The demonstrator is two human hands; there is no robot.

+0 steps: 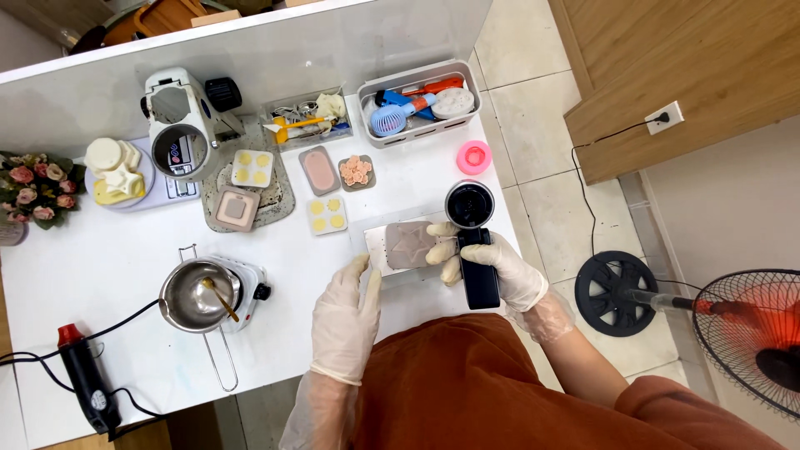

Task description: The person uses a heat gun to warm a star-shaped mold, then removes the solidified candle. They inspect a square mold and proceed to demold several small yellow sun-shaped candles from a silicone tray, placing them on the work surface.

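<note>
Gloved hands work at the lower middle of the frame, over a white counter [100, 267]. Right hand [504, 271] has its fingers [442, 254] wrapped shut around a black handheld device [477, 250], whose round dark head sits at the upper end, just above the grip. Its fingertips also touch the right edge of a grey mould [410, 243], which lies on a pale tray [377, 237] near the counter's right edge. Left hand [346, 321] lies flat and open with fingers straight, holding nothing, its fingertips just beside the tray's lower left corner.

Lower left of the frame, a steel pot [190, 298] with a gold spoon in it sits on a small white hotplate [250, 287]. A black heat gun [83, 375] with a red tip lies at the far lower left, its cable trailing across the counter. Upper left holds a white machine [179, 121], a bouquet [37, 187] and a heap of pale wax shapes [117, 171]. Small trays of yellow pieces [327, 214] and a pink-filled mould [319, 170] lie in the middle. A grey bin [417, 104] of brushes and tools stands at the upper middle, with a pink ring [473, 156] near it. On the tiled floor at the right stands a fan [742, 333].
</note>
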